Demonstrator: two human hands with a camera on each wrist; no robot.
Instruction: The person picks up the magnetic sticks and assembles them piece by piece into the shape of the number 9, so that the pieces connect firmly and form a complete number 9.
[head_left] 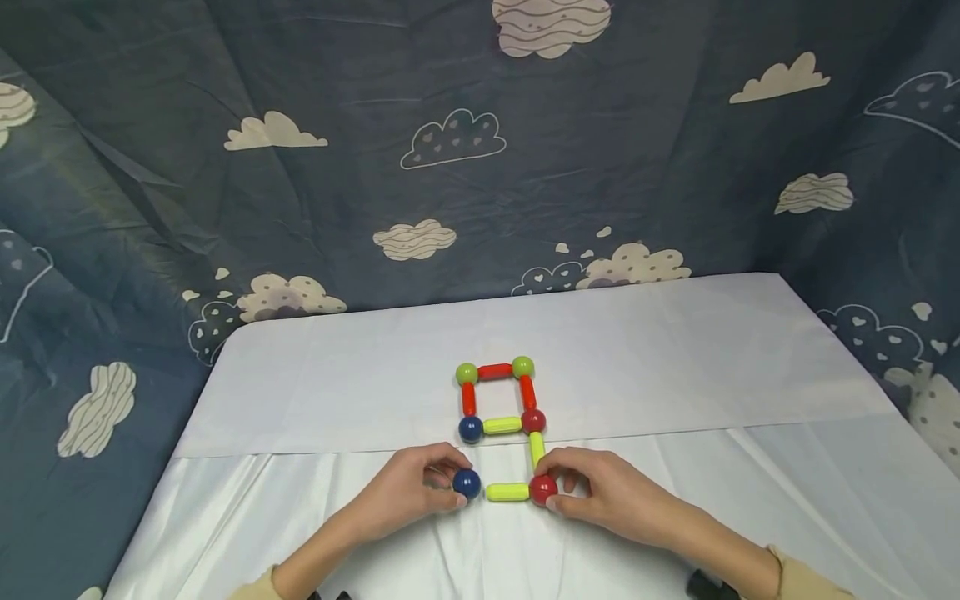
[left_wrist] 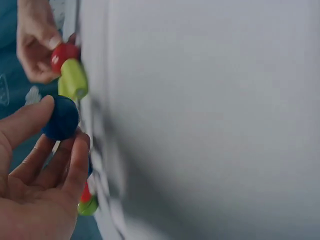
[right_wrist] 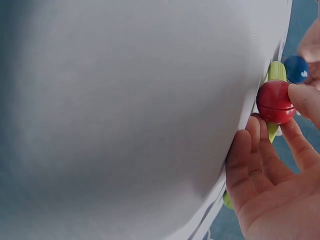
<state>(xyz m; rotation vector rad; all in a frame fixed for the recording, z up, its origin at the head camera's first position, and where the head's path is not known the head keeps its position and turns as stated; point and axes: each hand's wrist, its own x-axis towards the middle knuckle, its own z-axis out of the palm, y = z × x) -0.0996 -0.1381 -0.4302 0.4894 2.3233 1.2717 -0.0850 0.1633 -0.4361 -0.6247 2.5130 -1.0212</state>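
My left hand [head_left: 411, 490] pinches a blue ball [head_left: 467, 483] between thumb and fingers, a small gap away from the free end of a yellow-green rod [head_left: 507, 492]. That rod's other end meets a red ball [head_left: 543, 489], which my right hand [head_left: 600, 492] holds between thumb and fingers. From this red ball another yellow-green rod [head_left: 537, 448] runs up to a second red ball [head_left: 533, 421]. Above lies a closed four-sided figure with a blue ball [head_left: 471, 429], two green balls [head_left: 522, 367], red rods [head_left: 495, 372] and a yellow-green rod [head_left: 502, 426].
A white cloth [head_left: 337, 375] covers the table, with a seam across it and creases near the front. Behind and beside it hangs a dark blue curtain [head_left: 337, 192] with cloud prints. A black object [head_left: 711, 586] shows by the right forearm.
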